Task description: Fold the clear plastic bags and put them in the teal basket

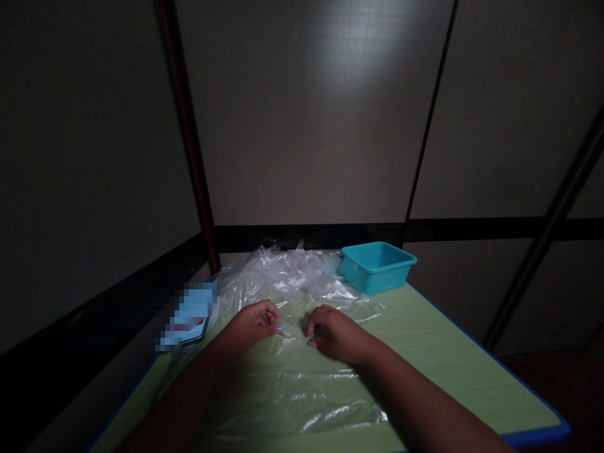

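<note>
My left hand point(257, 321) is closed in a pinch, with a small clear plastic piece point(287, 329) sticking out from its fingertips toward the right. My right hand point(333, 332) is just to the right, fingers curled, thumb and forefinger together. Something tiny and dark shows at its fingertips, too small to name. Under and around both hands a large clear plastic sheet point(302, 377) lies spread on the green table, crumpled into a heap behind them. A small gap separates the two hands.
A turquoise plastic basin point(377, 277) stands at the table's back right, beside the crumpled plastic. At the left edge lies a phone-like flat object point(191, 318), its face blurred out. The green table point(453, 352) has a blue edge; dark-trimmed panels point(311, 138) rise behind it.
</note>
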The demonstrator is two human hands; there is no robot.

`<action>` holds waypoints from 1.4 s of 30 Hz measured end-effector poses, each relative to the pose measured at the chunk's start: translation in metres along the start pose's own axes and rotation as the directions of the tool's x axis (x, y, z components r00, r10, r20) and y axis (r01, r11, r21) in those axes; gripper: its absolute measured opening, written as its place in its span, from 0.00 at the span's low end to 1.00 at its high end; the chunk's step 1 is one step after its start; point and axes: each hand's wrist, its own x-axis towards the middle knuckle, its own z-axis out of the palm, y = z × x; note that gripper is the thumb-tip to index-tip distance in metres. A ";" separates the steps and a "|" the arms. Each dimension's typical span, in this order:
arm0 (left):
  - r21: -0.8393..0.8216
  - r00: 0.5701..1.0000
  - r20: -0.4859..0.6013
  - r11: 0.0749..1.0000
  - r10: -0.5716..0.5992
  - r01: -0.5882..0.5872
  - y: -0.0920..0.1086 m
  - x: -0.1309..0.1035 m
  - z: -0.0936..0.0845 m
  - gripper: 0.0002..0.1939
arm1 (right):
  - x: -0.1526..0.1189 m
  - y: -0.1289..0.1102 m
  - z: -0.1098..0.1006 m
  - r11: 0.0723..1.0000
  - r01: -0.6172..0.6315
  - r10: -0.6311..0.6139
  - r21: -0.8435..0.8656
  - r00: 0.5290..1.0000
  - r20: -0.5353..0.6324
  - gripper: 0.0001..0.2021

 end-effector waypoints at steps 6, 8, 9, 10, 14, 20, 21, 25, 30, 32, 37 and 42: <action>0.112 0.993 0.065 0.988 0.096 -0.103 -0.004 0.001 0.002 0.16 | 0.001 0.003 0.003 0.998 0.065 -0.065 -0.002 0.998 -0.017 0.09; 0.116 0.986 0.105 0.984 0.127 -0.139 -0.003 0.001 0.001 0.14 | 0.001 0.003 0.003 0.996 0.094 -0.094 -0.006 0.996 -0.006 0.08; 0.121 0.983 0.119 0.981 0.138 -0.152 -0.003 0.001 0.000 0.12 | 0.001 0.003 0.003 0.994 0.111 -0.111 -0.005 0.994 0.001 0.08; 0.129 0.980 0.132 0.978 0.146 -0.163 -0.003 0.001 0.000 0.11 | 0.001 0.003 0.002 0.992 0.126 -0.126 -0.005 0.992 0.006 0.08; 0.207 0.974 0.169 0.961 0.151 -0.185 -0.004 0.000 -0.001 0.06 | 0.001 0.000 0.000 0.989 0.146 -0.146 -0.005 0.989 0.012 0.07; 0.259 0.959 0.106 0.924 0.261 -0.280 -0.004 0.001 0.000 0.22 | 0.001 -0.001 0.001 0.996 0.086 -0.087 -0.015 0.994 -0.070 0.06; 0.278 0.962 0.063 0.921 0.267 -0.274 -0.003 0.001 0.000 0.25 | 0.001 0.000 0.002 0.997 0.081 -0.082 -0.013 0.994 -0.078 0.06; 0.413 0.968 -0.051 0.887 0.248 -0.205 0.000 -0.001 0.003 0.12 | 0.001 0.001 0.001 0.997 0.072 -0.072 -0.007 0.993 -0.090 0.10; 0.482 0.971 0.056 0.845 0.232 -0.230 0.004 -0.004 0.012 0.11 | 0.000 0.001 0.001 0.996 0.088 -0.089 -0.018 0.994 -0.058 0.15; 0.488 0.970 0.107 0.839 0.216 -0.241 0.003 -0.004 0.014 0.15 | 0.000 0.002 0.002 0.995 0.092 -0.093 -0.039 0.995 -0.031 0.14; 0.505 0.966 0.159 0.824 0.203 -0.256 0.001 -0.004 0.015 0.18 | 0.000 0.006 0.005 0.996 0.045 -0.048 -0.082 0.998 -0.041 0.14; 0.507 0.967 0.160 0.825 0.197 -0.251 0.000 -0.005 0.014 0.20 | 0.000 0.006 0.004 0.993 -0.014 0.003 -0.118 0.996 -0.091 0.14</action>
